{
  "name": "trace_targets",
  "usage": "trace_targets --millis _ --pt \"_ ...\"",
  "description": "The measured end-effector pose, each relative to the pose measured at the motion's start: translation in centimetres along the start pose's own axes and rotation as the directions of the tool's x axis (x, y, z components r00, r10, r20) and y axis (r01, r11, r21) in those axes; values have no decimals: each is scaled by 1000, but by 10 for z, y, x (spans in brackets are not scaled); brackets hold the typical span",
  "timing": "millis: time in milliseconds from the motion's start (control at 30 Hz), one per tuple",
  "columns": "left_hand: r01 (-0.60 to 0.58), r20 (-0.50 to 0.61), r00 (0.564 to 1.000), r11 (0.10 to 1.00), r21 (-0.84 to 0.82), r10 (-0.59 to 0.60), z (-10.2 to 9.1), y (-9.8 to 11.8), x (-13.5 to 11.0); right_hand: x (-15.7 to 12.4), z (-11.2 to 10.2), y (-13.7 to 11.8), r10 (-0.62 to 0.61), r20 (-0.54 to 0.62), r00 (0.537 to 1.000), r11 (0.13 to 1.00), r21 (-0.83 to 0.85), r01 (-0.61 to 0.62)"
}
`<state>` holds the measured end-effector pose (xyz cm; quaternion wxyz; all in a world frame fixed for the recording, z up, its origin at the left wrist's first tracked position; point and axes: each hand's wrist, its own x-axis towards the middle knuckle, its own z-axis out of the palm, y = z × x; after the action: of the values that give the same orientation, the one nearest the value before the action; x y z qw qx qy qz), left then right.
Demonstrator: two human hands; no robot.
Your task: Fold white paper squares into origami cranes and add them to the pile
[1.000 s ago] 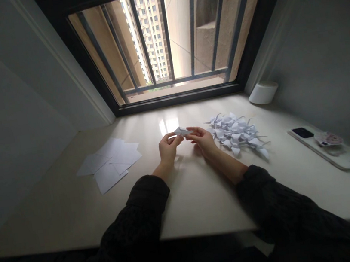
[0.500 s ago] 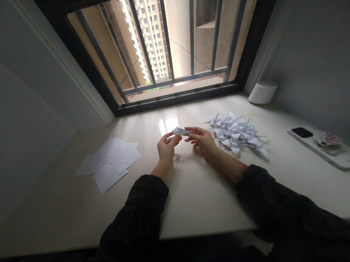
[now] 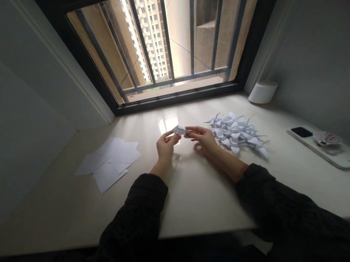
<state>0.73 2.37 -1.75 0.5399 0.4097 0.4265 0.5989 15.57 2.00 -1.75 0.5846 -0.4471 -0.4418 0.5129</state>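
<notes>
A small folded piece of white paper [image 3: 179,129] is held up between my two hands, above the pale sill. My left hand [image 3: 166,145] pinches its left side between thumb and fingers. On its right side, the thumb and fingertips of my right hand [image 3: 204,138] grip the other end. Just right of that hand lies a heap of folded paper cranes [image 3: 235,130], with pointed tips sticking out. Loose white paper sheets [image 3: 109,159] overlap one another to the left of my left hand.
A phone [image 3: 327,147] with a round grip on its back lies at the right. Near the window's right corner stands a white rounded object [image 3: 263,92]. The barred window [image 3: 175,98] closes off the far side, with walls on both sides.
The fingers of my right hand have closed in slightly on the folded paper, and the paper has tilted a little. Everything else stays where it was.
</notes>
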Motion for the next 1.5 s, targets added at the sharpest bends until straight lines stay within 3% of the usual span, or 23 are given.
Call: trace_targets --millis 300,533,933,1100,1333,1500 --pt "-29 -22 999 999 14 30 -2 -1 2 -3 -1 -5 -37 75 996 998 -39 40" --pt "-73 81 994 994 76 67 -2 -1 3 -3 -2 1 10 -31 999 999 -52 -11" --pt "28 141 988 967 251 -66 1 13 -3 -4 -1 0 -108 -4 994 983 -148 106" --pt "11 115 993 970 242 -40 -1 10 -2 -5 1 1 -137 19 990 973 -187 138" --pt "-9 101 995 976 218 -13 -3 3 1 -4 1 3 -22 61 998 969 -245 36" --pt "23 106 993 984 174 -42 -2 4 1 -2 -2 7 22 31 999 971 -237 -14"
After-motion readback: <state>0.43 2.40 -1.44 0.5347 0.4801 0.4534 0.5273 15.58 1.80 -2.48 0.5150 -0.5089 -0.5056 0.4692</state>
